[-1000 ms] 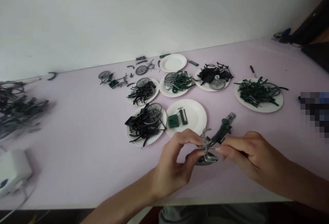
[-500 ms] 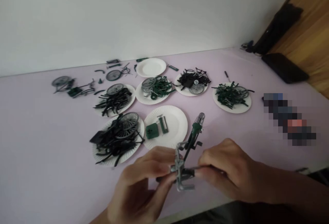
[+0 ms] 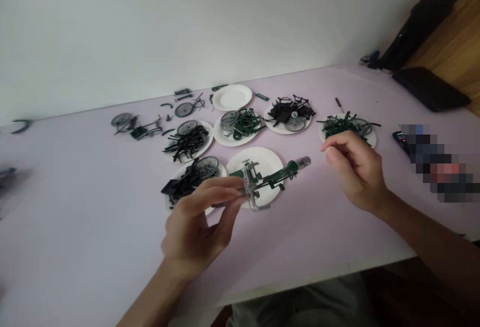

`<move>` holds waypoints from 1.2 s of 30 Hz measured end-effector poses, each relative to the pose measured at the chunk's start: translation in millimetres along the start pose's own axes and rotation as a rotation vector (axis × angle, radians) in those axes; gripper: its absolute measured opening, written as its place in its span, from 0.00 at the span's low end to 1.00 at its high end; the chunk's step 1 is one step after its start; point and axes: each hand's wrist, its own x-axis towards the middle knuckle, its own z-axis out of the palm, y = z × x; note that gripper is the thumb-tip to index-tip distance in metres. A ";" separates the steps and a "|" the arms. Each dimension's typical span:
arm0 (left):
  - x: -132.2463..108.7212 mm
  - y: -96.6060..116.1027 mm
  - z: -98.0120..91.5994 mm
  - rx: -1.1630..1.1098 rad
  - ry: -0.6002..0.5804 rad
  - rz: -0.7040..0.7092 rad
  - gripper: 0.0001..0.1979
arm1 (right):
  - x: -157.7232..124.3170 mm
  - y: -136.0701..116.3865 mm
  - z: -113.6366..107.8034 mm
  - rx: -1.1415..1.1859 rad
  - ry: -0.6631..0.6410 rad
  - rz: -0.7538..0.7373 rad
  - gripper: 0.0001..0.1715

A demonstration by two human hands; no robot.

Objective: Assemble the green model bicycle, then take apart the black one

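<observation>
My left hand (image 3: 202,212) pinches a partly assembled model bicycle (image 3: 279,174), grey and green, between thumb and fingers by its grey handlebar end. The bicycle points to the right, over a white paper plate (image 3: 275,167) that carries a green part (image 3: 236,173). Apart from it, my right hand (image 3: 356,174) hovers in front of a plate of green parts at the right. Its thumb and forefinger are closed together; whether anything tiny is between them I cannot make out.
Paper plates hold piles of black bicycle parts (image 3: 191,142), green parts (image 3: 243,123) and more black parts (image 3: 290,112). An empty plate (image 3: 232,98) stands by the wall. Loose wheels and frames (image 3: 138,129) lie at the left. A black case (image 3: 431,88) and a phone (image 3: 401,139) are at the right.
My right hand has left the bicycle and moved up and right. My left hand keeps its hold, and the bicycle has tipped over toward the right. The view has shifted left.
</observation>
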 end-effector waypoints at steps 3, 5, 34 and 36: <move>4.5 -1.7 0.9 0.065 0.057 0.052 0.21 | 3.8 12.8 1.0 0.152 -0.116 0.039 0.03; 7.8 -2.1 3.3 0.086 0.090 0.088 0.20 | 4.3 21.8 1.2 0.270 -0.324 0.060 0.11; 24.1 -17.8 -17.8 0.534 -0.110 0.186 0.06 | 6.3 23.7 14.1 0.051 -0.289 0.130 0.21; 26.5 -24.0 -23.2 0.707 -0.377 0.149 0.03 | 6.9 30.4 13.7 -0.031 -0.267 0.081 0.20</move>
